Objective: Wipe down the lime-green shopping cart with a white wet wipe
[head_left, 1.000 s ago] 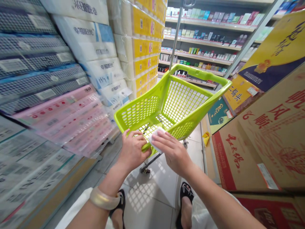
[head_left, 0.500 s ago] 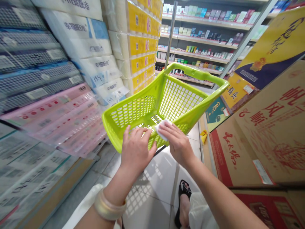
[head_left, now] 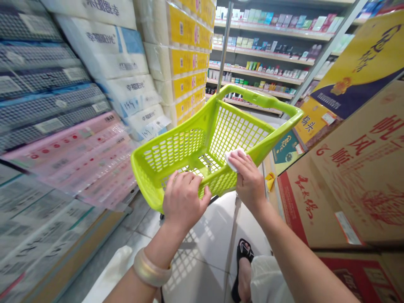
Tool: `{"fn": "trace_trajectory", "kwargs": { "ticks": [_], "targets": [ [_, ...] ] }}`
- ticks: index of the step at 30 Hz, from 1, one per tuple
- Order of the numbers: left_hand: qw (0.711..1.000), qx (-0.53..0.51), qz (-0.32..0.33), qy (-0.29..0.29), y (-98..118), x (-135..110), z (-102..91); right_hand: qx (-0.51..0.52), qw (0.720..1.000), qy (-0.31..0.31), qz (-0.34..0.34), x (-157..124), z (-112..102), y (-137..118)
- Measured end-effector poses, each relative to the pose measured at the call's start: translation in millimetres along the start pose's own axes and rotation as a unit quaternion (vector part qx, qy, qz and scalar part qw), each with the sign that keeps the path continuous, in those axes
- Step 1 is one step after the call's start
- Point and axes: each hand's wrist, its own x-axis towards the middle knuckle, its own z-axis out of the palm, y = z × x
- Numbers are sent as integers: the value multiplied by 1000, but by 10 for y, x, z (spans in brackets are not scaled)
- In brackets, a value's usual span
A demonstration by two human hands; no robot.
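Note:
A lime-green plastic shopping basket [head_left: 202, 139] with lattice walls and a raised handle stands tilted in front of me. My left hand [head_left: 183, 198] is closed over its near rim, fingers on the inside and thumb on the outer side. Farther right along the same rim, my right hand [head_left: 251, 179] presses a white cloth or tissue [head_left: 235, 158] against the edge. Its fingers lie over the white piece, partly hiding it. Inside the basket I see only its perforated floor and walls.
Stacked tissue packs [head_left: 123, 63] line the left side, with yellow-labelled packs [head_left: 186, 63] behind. Cardboard cartons [head_left: 360, 168] stand close on the right. Shelves of small boxes and bottles [head_left: 268, 54] rise at the back. My sandalled foot [head_left: 244, 265] is on the tiled floor.
My right hand has slid the white piece right and away along the rim. My left hand still grips the near rim, its fingers more curled. The basket's near-left end has shifted slightly.

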Motion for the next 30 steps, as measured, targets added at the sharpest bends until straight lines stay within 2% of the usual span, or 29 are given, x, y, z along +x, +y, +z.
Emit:
{"fn": "trace_trajectory", "kwargs": {
  "ticks": [4,6,12,14,17,19,23,25,30],
  "targets": [
    [1000,10,0,8,-32,-12,-13,46,994,-69,-64,-67,75,-251],
    [1000,8,2,12,-64,-15,-24,53,992,-86,-78,-66,64,-273],
    [999,33,3,17,-142,-41,-44,-1,1000,14,-1,9,-61,31],
    [999,44,1,16,-149,-50,-43,5,1000,8,-8,-16,-34,-38],
    [999,48,-4,13,-153,-63,-47,43,995,-60,-61,-59,30,-223],
    [999,48,-9,9,-152,-72,-53,55,992,-83,-75,-55,36,-248],
    [999,53,-11,4,-139,-84,-55,23,1000,-13,-13,-6,-5,-107],
    [999,53,-14,2,-128,-83,-46,18,1000,2,0,-16,9,-131],
    [999,48,-21,-8,-111,-79,-39,74,989,-95,-91,-85,77,-385]
  ]
}}
